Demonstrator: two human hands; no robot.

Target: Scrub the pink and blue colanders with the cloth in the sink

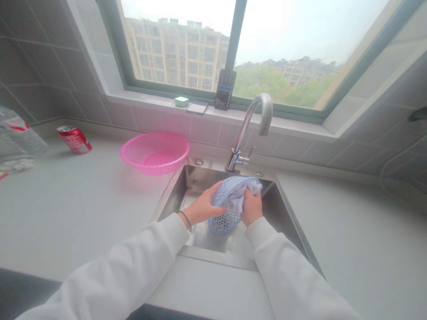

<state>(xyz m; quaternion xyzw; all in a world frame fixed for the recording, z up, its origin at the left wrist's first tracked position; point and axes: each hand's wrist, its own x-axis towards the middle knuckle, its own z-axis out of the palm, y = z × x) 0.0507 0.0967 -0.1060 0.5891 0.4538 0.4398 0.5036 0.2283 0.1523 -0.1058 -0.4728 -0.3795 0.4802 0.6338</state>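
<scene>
Over the sink (293,222) I hold a light blue plastic basket (223,222) with a pattern of holes, tilted on its side. My left hand (204,205) is closed on the basket's left rim, thumb on the near side. My right hand (251,207) grips a pale, crumpled cloth (237,198) and presses it against the inside of the basket near its right edge. Part of the cloth bunches out above the right fingers. The fingertips of the right hand are partly hidden by the cloth.
A chrome faucet (240,138) rises behind the sink. On the counter to the left stand a pink basket (155,171), a red can (74,139) and a clear plastic bottle (18,133). A phone (225,89) and a green box (182,102) are on the windowsill.
</scene>
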